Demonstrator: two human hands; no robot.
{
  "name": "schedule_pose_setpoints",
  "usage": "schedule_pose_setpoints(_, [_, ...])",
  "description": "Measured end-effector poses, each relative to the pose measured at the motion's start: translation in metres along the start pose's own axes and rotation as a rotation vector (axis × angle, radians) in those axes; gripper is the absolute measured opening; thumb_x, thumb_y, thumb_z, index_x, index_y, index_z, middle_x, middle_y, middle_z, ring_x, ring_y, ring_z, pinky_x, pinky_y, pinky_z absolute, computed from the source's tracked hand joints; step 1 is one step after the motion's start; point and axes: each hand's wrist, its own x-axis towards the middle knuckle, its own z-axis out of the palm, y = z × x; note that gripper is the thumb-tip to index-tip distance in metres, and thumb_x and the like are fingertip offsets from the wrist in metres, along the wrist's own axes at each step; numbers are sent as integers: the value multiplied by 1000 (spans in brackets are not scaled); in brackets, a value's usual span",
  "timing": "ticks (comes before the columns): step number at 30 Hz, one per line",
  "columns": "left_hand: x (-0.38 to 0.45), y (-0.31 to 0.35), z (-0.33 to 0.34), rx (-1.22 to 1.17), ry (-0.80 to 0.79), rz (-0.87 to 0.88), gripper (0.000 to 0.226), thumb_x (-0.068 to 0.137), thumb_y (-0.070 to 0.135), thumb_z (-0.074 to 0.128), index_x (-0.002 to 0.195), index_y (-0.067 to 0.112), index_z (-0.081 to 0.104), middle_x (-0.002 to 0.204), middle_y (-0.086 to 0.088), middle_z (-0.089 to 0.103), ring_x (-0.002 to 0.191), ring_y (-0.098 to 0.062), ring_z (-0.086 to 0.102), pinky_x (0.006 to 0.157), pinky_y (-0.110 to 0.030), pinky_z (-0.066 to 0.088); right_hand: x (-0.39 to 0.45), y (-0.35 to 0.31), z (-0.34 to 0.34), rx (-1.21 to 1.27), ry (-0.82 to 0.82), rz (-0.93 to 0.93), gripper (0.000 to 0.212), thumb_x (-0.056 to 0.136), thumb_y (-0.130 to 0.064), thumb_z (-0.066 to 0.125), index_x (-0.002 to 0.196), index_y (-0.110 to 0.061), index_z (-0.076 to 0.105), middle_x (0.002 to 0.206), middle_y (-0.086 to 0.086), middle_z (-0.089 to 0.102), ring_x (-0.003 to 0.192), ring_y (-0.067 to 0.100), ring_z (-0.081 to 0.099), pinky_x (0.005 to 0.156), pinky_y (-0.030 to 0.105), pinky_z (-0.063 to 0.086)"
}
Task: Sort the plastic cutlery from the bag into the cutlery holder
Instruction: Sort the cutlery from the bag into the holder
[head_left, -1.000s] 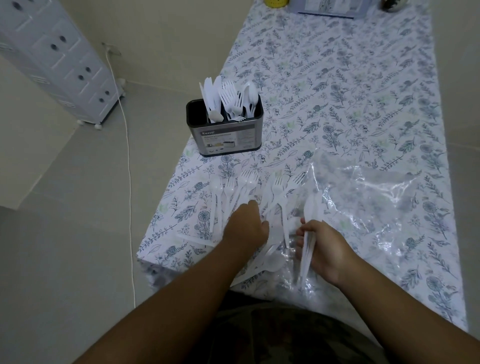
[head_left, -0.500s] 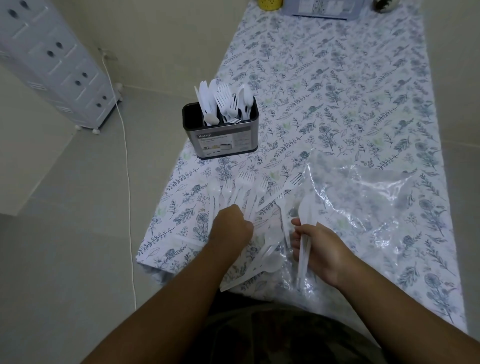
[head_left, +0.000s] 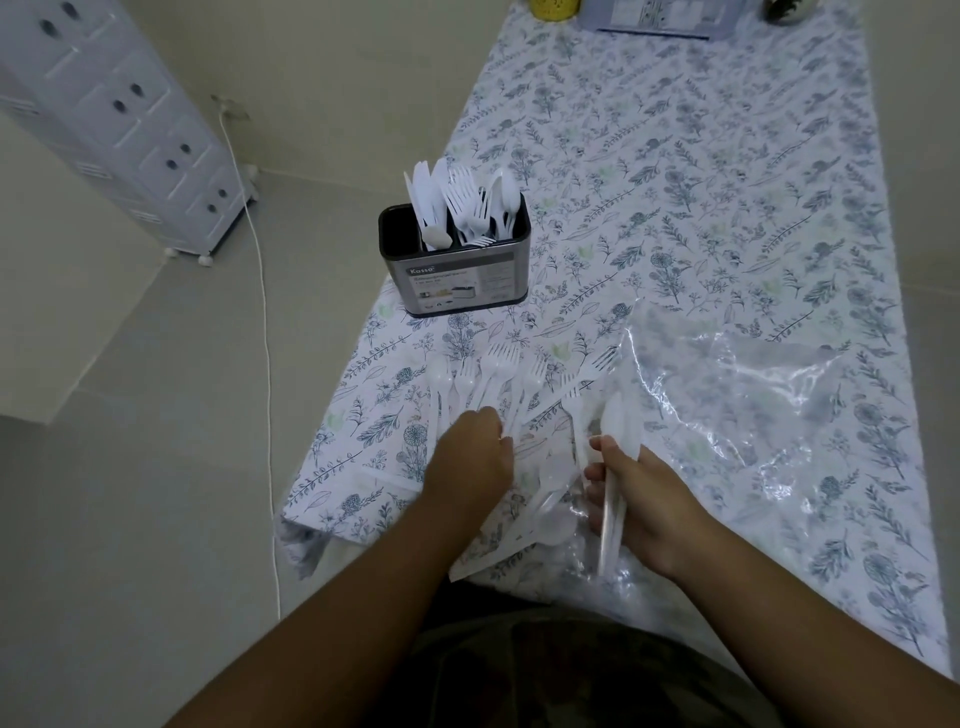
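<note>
A dark metal cutlery holder (head_left: 457, 278) stands near the table's left edge, with white plastic knives, forks and spoons upright in its compartments. Loose white forks and spoons (head_left: 498, 371) lie fanned out on the floral tablecloth in front of it. My left hand (head_left: 470, 460) rests on the handles of those forks, fingers curled over them. My right hand (head_left: 641, 501) is shut on a small bunch of white spoons (head_left: 615, 423), bowls pointing away from me. The clear plastic bag (head_left: 753, 395) lies flat to the right.
The table's left edge (head_left: 332, 410) drops to a tiled floor with a white cable (head_left: 267, 364) and a white drawer cabinet (head_left: 130, 124). At the far end sit a yellow cup (head_left: 553, 8) and a grey box (head_left: 660, 18).
My left hand slid left and forward onto the fork handles. The right hand kept its bunch of spoons. The view shifted slightly.
</note>
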Motion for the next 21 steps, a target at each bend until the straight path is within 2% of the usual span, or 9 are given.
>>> schedule_pose_setpoints(2, [7, -6, 4, 90, -58, -72, 19, 95, 31, 59, 101, 12, 59, 92, -1, 58, 85, -17, 57, 68, -29, 44, 0, -1, -4, 29, 10, 27, 25, 103, -34, 57, 114, -14, 64, 73, 2, 56, 59, 17, 50, 56, 34, 47])
schedule_pose_setpoints(4, [10, -2, 6, 134, -104, -94, 16, 95, 27, 59, 91, 12, 57, 83, 0, 54, 81, -18, 57, 64, -28, 41, 0, -3, -5, 40, -6, 32, 19, 102, -32, 59, 108, -15, 65, 69, 1, 54, 58, 15, 46, 54, 31, 45])
schedule_pose_setpoints(6, [11, 3, 7, 155, -116, -97, 22, 95, 19, 55, 75, 13, 48, 73, 2, 48, 71, -16, 55, 56, -25, 37, 0, -3, -5, 40, -38, 20, 8, 101, -20, 61, 105, -13, 65, 66, 1, 54, 56, 14, 45, 52, 30, 43])
schedule_pose_setpoints(8, [11, 2, 8, 133, -118, -124, 29, 94, 17, 52, 67, 16, 41, 69, 2, 45, 61, -10, 46, 47, -22, 30, 1, -3, -5, 49, -47, 14, 13, 100, -7, 59, 108, -12, 67, 65, 1, 56, 55, 13, 46, 51, 29, 41])
schedule_pose_setpoints(10, [9, 0, 9, 111, -112, -145, 26, 95, 17, 51, 70, 16, 42, 70, 4, 44, 62, -10, 45, 48, -22, 29, 2, -3, -5, 56, -49, 26, 18, 99, -3, 58, 111, -11, 69, 67, 2, 56, 55, 14, 46, 52, 29, 40])
schedule_pose_setpoints(14, [3, -3, 14, 52, -116, -134, 11, 99, 25, 52, 96, 15, 48, 83, 6, 45, 80, -15, 49, 66, -27, 37, 2, -2, -3, 37, -62, 32, 23, 98, -2, 58, 117, -10, 69, 70, 4, 52, 57, 15, 44, 54, 31, 38])
schedule_pose_setpoints(21, [3, 5, 13, 44, -149, -200, 13, 95, 10, 52, 87, 15, 43, 84, 2, 47, 81, -15, 52, 66, -25, 40, 3, -1, 1, -10, -92, 16, 23, 98, -3, 58, 119, -8, 68, 69, 4, 51, 55, 14, 44, 53, 31, 37])
